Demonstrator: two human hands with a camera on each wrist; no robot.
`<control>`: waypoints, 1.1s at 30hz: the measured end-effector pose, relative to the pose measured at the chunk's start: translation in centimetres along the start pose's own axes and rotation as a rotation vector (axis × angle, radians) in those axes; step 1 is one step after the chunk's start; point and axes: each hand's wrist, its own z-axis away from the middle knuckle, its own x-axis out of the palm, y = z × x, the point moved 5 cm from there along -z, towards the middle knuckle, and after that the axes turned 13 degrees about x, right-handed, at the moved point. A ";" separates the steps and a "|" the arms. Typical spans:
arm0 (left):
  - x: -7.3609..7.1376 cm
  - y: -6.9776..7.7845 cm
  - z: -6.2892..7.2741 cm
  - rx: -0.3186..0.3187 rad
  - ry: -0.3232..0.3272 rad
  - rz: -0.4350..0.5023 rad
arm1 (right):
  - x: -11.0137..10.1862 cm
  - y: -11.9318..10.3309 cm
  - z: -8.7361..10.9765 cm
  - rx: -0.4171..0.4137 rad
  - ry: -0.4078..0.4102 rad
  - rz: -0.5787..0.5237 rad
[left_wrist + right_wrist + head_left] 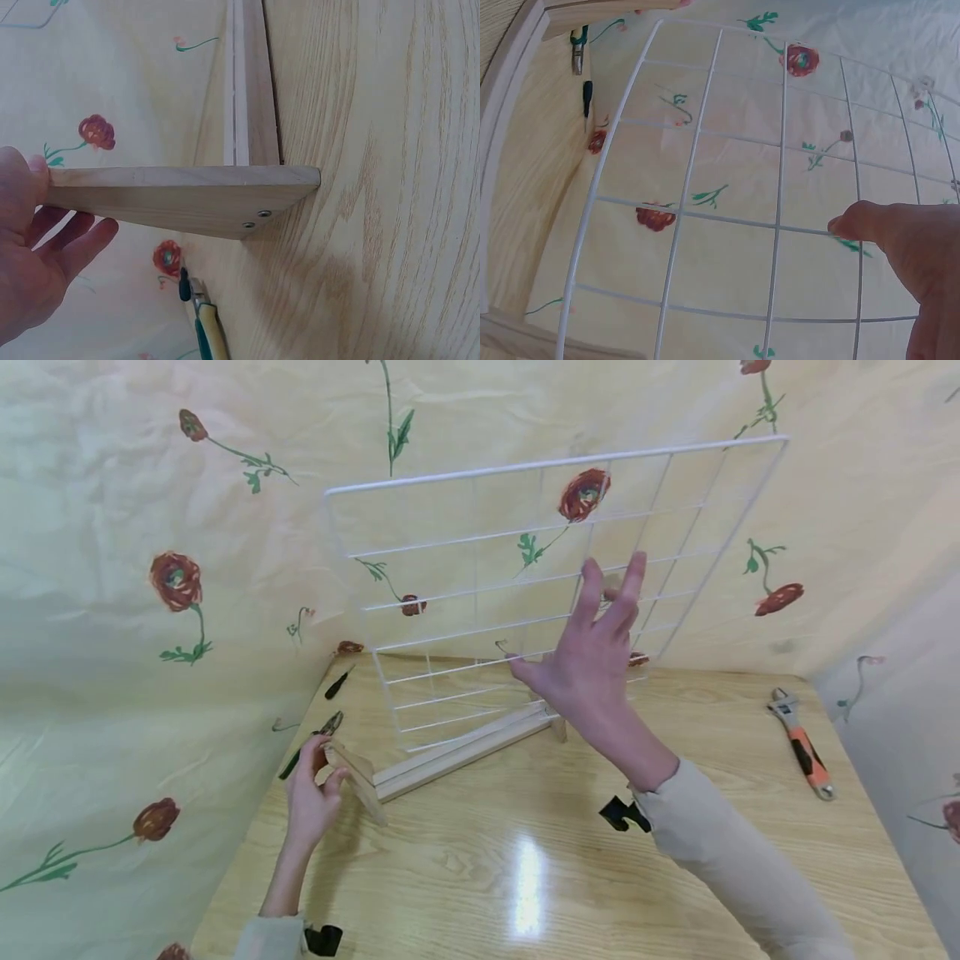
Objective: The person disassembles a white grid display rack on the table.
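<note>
My left hand (311, 802) pinches the upper edge of a wooden end board (172, 199), thumb on one side and fingers on the other. Two screw heads (256, 219) show near the board's lower corner. Wooden rails (468, 752) run from it to another end piece (558, 729). Tilted up behind the rails is a white wire grid (555, 465), its bottom edge beside them. My right hand (592, 668) lies against the grid with spread fingers, its thumb near a crosswire. Whether any fingertip hooks a wire is unclear.
Pliers (331, 724) lie by the left hand, partly hidden, with a black screwdriver (337, 685) beyond them. An orange-and-black adjustable wrench (801, 743) rests at the table's right. Flower-patterned cloth (247, 552) hangs behind and beside the wooden table (450, 877).
</note>
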 end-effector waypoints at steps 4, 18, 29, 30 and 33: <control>0.0 -0.1 0.1 0.008 -0.007 0.035 | -0.1 1.7 0.5 0.043 -0.021 -0.001; 0.1 0.2 0.3 0.061 -0.029 0.041 | -1.6 8.0 2.3 0.151 -0.088 0.092; 0.5 -0.6 0.4 0.061 -0.024 0.039 | -2.3 11.3 3.3 0.248 -0.131 0.164; 0.5 -0.5 0.4 0.059 -0.022 0.036 | -2.3 11.4 3.3 0.246 -0.129 0.165; 0.4 -0.4 0.5 0.059 -0.014 0.031 | -2.4 11.8 3.4 0.232 -0.111 0.163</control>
